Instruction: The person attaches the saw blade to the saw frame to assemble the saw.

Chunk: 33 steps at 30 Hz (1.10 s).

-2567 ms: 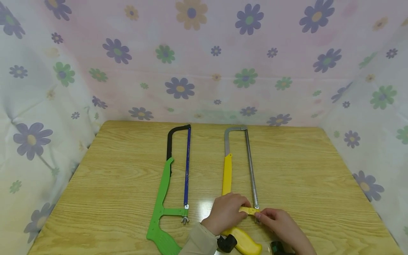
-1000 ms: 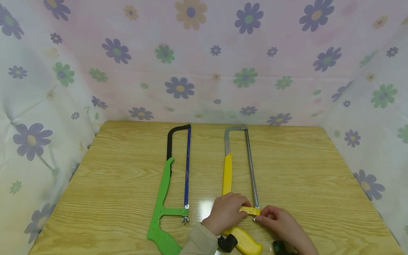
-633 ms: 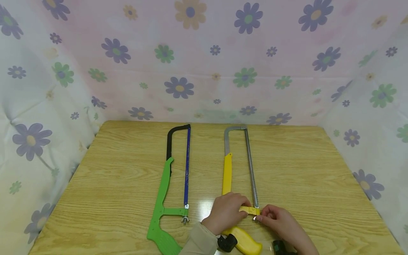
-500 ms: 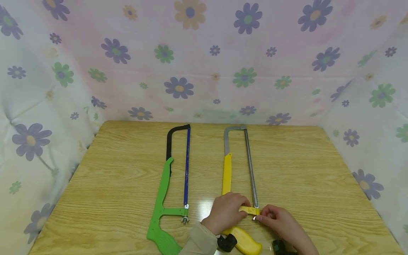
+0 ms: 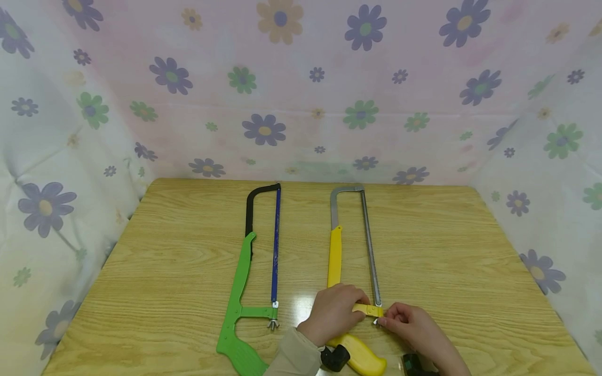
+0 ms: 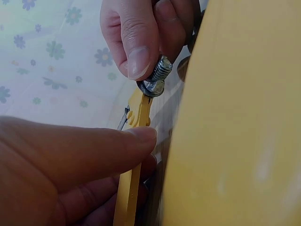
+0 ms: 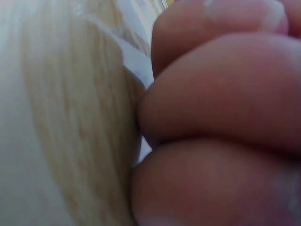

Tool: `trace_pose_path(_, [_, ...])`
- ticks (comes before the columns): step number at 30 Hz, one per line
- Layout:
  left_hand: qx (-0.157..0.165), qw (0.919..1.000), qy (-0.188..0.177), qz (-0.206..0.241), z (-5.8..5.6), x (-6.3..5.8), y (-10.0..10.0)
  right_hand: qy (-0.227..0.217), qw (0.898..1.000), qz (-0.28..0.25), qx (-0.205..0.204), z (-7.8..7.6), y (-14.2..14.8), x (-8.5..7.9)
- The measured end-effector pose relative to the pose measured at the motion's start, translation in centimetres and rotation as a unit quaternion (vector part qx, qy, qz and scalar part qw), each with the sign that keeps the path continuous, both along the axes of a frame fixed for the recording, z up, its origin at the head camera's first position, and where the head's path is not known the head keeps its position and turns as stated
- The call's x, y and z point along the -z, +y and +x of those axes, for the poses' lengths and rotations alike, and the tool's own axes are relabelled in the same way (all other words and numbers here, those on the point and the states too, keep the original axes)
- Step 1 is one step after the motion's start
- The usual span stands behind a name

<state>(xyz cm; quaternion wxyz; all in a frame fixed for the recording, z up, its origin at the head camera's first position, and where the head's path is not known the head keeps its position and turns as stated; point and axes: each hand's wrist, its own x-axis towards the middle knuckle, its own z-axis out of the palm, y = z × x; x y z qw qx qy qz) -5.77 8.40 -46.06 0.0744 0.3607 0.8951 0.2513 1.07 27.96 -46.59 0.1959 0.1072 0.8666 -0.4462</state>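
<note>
A yellow hacksaw (image 5: 335,256) with a grey blade (image 5: 370,245) lies on the table, its handle toward the near edge. My left hand (image 5: 335,312) grips the saw's yellow cross arm; in the left wrist view the thumb presses along that arm (image 6: 127,197). My right hand (image 5: 418,329) pinches the silver wing nut (image 5: 377,322) at the arm's end between thumb and index finger. A threaded bolt end (image 6: 162,68) sticks out past the nut in the left wrist view. Curled fingers (image 7: 221,94) fill much of the right wrist view, hiding the nut there.
Left of my hands lies a green hacksaw (image 5: 241,282) with a blue blade (image 5: 276,245) and its own wing nut (image 5: 273,324). The wooden table (image 5: 437,240) is bounded at the back and sides by flowered cloth (image 5: 301,94).
My right hand has shifted slightly and its fingertips have moved around the wing nut, which shows more at the thumb tip than at first. The left hand and both saws stay put.
</note>
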Motion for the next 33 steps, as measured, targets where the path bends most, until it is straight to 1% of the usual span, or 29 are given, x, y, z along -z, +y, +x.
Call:
trace_pose_path(7, [0.003,1.0,0.006,0.001,0.02,0.03,-0.02,-0.01,1.0,0.008,-0.003,0.04,0.14,-0.01])
trace_pose_path(15, [0.001,1.0,0.003,0.001,-0.02,0.05,0.0,-0.003,1.0,0.012,-0.008,0.14,0.16,-0.12])
trace_pose_path(23, [-0.002,1.0,0.004,-0.007,-0.12,0.14,0.17,0.001,1.0,0.003,0.005,0.01,0.09,-0.25])
trace_pose_path(30, [-0.004,0.9997,0.014,-0.021,-0.11,0.26,0.33,-0.015,1.0,0.002,0.02,-0.09,0.0,-0.38])
trace_pose_path(33, [-0.004,0.9996,0.016,-0.022,-0.09,0.33,0.36,-0.016,1.0,-0.004,0.021,-0.14,0.02,-0.33])
